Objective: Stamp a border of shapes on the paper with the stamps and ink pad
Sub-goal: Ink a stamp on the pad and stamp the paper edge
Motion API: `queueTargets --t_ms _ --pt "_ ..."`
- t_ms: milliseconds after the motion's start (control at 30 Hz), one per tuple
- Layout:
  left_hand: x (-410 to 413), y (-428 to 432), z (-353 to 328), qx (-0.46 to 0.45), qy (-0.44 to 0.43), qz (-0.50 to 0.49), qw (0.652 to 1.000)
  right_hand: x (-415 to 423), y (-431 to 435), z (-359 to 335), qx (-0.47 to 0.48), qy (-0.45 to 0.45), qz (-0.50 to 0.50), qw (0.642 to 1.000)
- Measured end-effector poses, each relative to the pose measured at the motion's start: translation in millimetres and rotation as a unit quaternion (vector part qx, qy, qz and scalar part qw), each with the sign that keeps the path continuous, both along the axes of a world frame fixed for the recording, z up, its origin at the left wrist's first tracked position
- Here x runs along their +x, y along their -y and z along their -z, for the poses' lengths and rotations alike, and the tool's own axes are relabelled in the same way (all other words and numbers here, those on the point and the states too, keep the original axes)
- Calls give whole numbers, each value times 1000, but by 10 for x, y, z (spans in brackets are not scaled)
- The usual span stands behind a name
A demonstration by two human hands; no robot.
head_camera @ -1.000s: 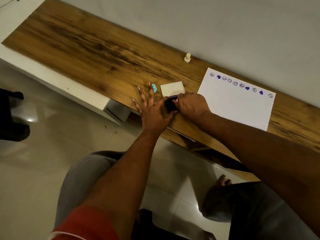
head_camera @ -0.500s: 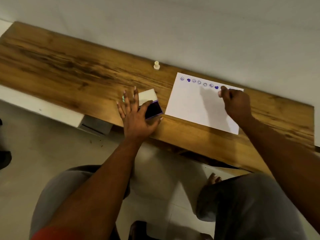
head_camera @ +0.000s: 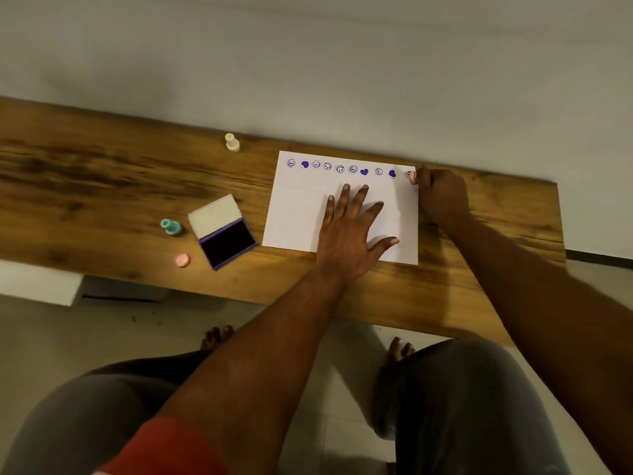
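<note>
Presently only the top row [head_camera: 364, 171] is stamped. Your spread left hand [head_camera: 349, 234] steadies the paper [head_camera: 298, 214]; your right hand [head_camera: 442, 197] pinches a stamp [head_camera: 413, 177]

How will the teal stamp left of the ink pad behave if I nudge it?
The teal stamp looks small and plastic, so probably light and easily knocked. It seems to stand on a round base under a narrower neck: a high push may tip it, then it could roll.
</note>
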State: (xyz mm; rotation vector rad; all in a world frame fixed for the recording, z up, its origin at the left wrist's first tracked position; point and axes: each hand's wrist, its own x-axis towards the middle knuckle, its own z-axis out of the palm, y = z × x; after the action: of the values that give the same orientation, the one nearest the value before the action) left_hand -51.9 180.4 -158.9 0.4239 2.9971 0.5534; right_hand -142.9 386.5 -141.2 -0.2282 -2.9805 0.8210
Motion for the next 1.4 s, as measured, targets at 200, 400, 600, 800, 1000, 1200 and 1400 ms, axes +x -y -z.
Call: queueTargets --t_ms 200,400,600,800,1000,1200,1400 --pt "-8 -3 64 9 -3 3 1000 -39 -52 56 48 9 -22 999" --pt "-13 -20 89 9 -11 1 1000 -35 -59 12 100 4 -44 994" --pt "-21 -7 93 15 -18 -3 1000 -10 -58 -122 136 11 -59 989" --pt "-20 13 95 13 -17 -1 1000 -170 15 -631 245 -115 -82 959" --pt "-33 3 100 22 -21 -6 1000 39 200 -424 283 9 -99 954" --pt "-24 26 103 19 -20 -4 1000 131 243 -195 316 49 -96 943" --pt "-11 35 94 11 -17 -2 1000 84 188 -224 283 70 -130 948"
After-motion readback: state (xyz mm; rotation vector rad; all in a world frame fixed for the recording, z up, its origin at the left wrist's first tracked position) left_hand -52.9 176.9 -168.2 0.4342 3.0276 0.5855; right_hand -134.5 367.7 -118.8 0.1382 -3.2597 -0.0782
